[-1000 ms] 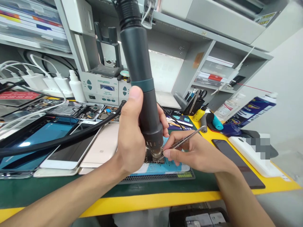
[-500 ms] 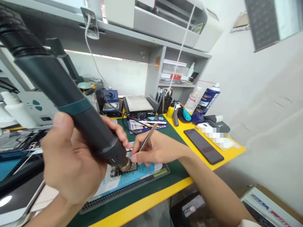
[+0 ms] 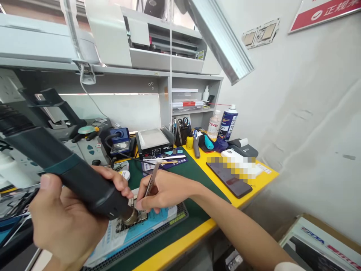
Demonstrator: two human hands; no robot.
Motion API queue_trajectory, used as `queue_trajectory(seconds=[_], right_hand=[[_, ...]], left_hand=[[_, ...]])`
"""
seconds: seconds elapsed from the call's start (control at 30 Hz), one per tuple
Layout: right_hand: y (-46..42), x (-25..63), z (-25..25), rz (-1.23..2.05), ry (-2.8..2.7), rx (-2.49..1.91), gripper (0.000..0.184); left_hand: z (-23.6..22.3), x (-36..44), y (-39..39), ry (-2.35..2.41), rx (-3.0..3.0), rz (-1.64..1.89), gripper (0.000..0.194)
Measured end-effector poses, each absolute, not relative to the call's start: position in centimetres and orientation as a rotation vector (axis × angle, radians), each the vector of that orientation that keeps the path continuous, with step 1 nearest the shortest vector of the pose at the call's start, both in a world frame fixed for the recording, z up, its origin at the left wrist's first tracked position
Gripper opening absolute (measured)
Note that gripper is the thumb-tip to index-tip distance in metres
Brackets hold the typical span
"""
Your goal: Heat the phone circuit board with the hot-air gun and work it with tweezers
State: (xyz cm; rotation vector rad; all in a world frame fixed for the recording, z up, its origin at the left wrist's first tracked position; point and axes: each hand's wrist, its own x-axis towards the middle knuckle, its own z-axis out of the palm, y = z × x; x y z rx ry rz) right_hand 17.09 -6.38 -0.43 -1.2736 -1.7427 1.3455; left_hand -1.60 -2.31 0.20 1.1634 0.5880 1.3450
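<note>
My left hand (image 3: 70,214) is wrapped round a dark hot air gun (image 3: 76,177), its metal nozzle tilted down over a small circuit board (image 3: 124,226). Between the thumb and fingers of my right hand (image 3: 163,192) is a pair of slim metal tweezers (image 3: 152,178), held at a slant close to the nozzle. The tweezers' tips are hidden behind my fingers and the nozzle. Beneath the board lies a blue and white pad (image 3: 146,233) on a dark perforated plate (image 3: 158,235). The hot air gun covers part of the board.
A dark phone (image 3: 229,180) lies on the yellow table edge at right. Behind stand a flat heating plate (image 3: 155,139), a tool holder (image 3: 182,133), a yellow bottle (image 3: 190,141) and a blue spray can (image 3: 228,124). A box (image 3: 321,244) sits below at right.
My view has shifted, so the bench and both hands appear further left and the wall shows more. The hot air gun and tweezers remain held over the board.
</note>
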Motion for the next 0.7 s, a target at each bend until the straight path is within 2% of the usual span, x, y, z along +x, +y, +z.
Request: queue_trajectory(seconds=[0.2, 0.33, 0.7], right_hand=[[-6.3, 17.1, -0.4, 1.313, -1.792, -1.241, 0.015], [-6.4, 17.0, -0.6, 1.253, -1.813, -1.253, 0.020], [-6.4, 16.8, -0.9, 1.264, -1.808, -1.218, 0.019]], left_hand=[[0.4, -1.7, -1.5, 0.499, 1.257, 1.305, 0.061], [0.6, -1.4, -2.1, 0.377, 1.258, 1.311, 0.067], [0.6, -0.6, -3.3, 0.268, 1.243, 1.163, 0.066]])
